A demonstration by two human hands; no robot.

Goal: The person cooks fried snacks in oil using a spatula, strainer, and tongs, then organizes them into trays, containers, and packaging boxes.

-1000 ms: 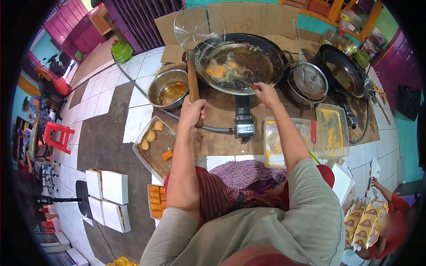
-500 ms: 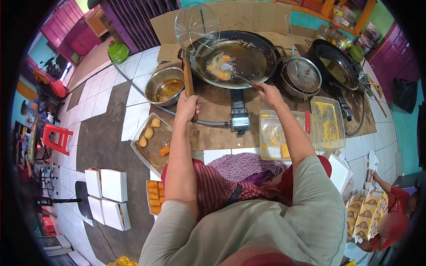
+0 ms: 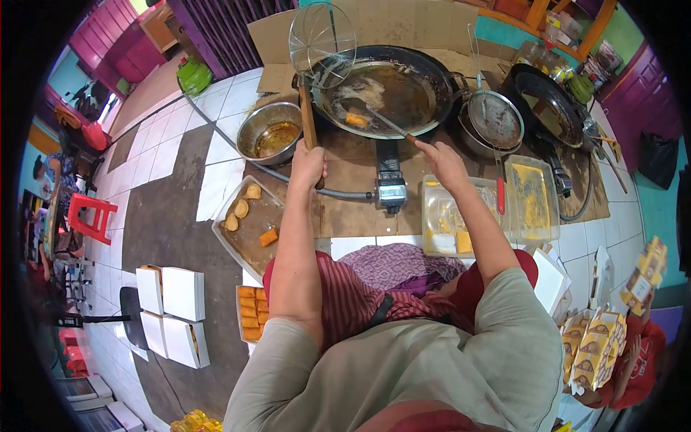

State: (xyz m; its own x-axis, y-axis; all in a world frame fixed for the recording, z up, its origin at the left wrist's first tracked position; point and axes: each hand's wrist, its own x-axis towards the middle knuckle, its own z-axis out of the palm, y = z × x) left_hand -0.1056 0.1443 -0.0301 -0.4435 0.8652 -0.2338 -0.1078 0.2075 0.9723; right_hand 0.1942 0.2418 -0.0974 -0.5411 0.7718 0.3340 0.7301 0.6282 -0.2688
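My left hand [image 3: 308, 168] is closed around the wooden handle of a wire skimmer [image 3: 323, 39], whose round basket stands raised over the left rim of a large black wok [image 3: 450, 108]. My right hand [image 3: 443, 165] grips the wooden end of a long metal spatula [image 3: 389, 123]. The spatula slants into the dark oil, and its tip is hard to make out. Close to that tip, an orange-brown fried piece [image 3: 355, 119] lies in the oil near the wok's front edge. Pale foam [image 3: 368, 91] floats behind it.
A metal bowl [image 3: 252, 137] with oily liquid stands left of the wok. A sieve [image 3: 495, 119] rests over a pot, beside a second wok [image 3: 515, 90]. Nearer me are a tray [image 3: 248, 205] with fried pieces and plastic containers [image 3: 435, 216]. At right, a person handles yellow boxes [image 3: 596, 349].
The spatula tip has shifted in the oil, and the fried piece now shows apart from the foam. My left hand barely moves. The person at right has raised a yellow box.
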